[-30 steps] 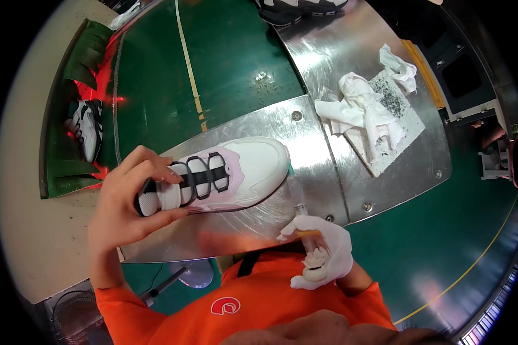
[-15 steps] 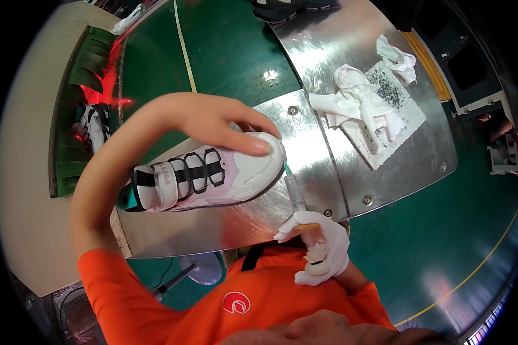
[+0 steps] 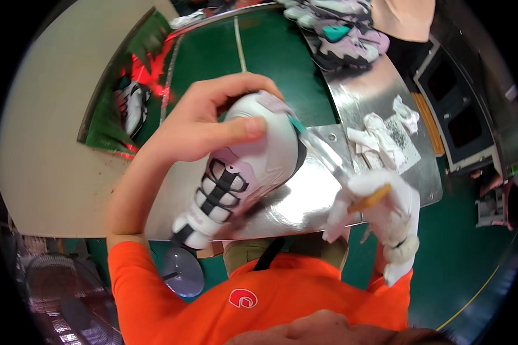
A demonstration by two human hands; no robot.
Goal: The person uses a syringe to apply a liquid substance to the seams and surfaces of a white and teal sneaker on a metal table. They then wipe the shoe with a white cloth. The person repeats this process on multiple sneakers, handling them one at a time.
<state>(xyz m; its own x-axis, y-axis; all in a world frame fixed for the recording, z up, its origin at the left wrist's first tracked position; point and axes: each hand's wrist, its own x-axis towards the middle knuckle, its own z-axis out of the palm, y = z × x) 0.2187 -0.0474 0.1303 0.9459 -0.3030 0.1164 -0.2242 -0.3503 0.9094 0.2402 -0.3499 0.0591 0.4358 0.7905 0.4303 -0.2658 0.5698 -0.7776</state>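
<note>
A white and pale pink sneaker (image 3: 259, 150) with black lacing is tilted up off the metal worktop, its toe end raised and its heel end toward me. My bare left hand (image 3: 204, 127) is closed around the toe, thumb on top and fingers over the far side. In my right hand (image 3: 391, 204), which wears a white glove, is a clear syringe (image 3: 326, 154). Its green tip meets the edge of the toe by the sole. A tan stick-like piece (image 3: 373, 198) also lies across the gloved fingers. The glove hides the syringe's rear end.
Crumpled white cloths (image 3: 377, 141) lie on a speckled white board (image 3: 406, 144) at the right. Several sneakers (image 3: 351, 46) are piled at the far right, beyond a green belt (image 3: 270, 63). Another shoe (image 3: 133, 108) sits by a red-lit green flap curtain (image 3: 106, 115). A fan (image 3: 69, 299) stands lower left.
The sneaker has been lifted and turned, toe away from me and heel toward me. My right hand and the syringe have moved right and forward with it. The view has shifted, bringing the piled sneakers into sight.
</note>
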